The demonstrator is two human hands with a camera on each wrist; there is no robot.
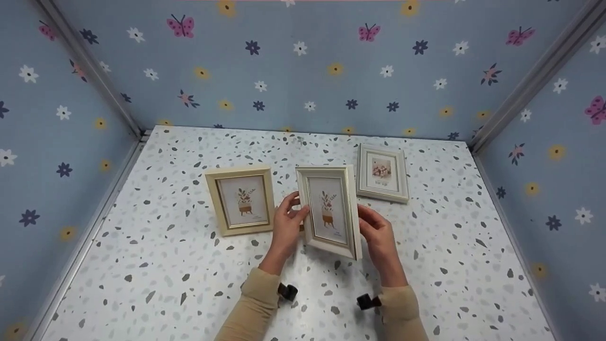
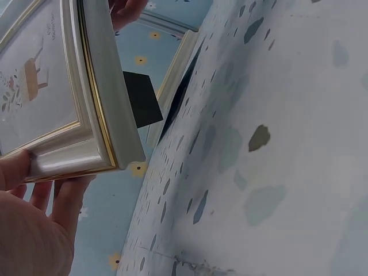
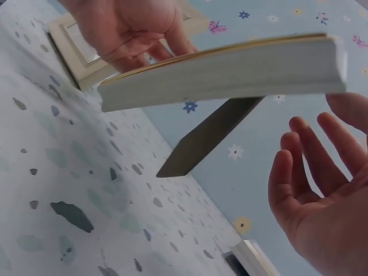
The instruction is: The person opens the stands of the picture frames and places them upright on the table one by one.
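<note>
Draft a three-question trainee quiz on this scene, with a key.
1. True or false: the left hand holds the middle frame.
2. What juts from that frame's back: (a) a string, (b) a dark stand, (c) a metal hook?
3. How many frames show in the head view?

Key: 1. True. 2. b. 3. Three: the middle frame, the left frame and the right frame.
</note>
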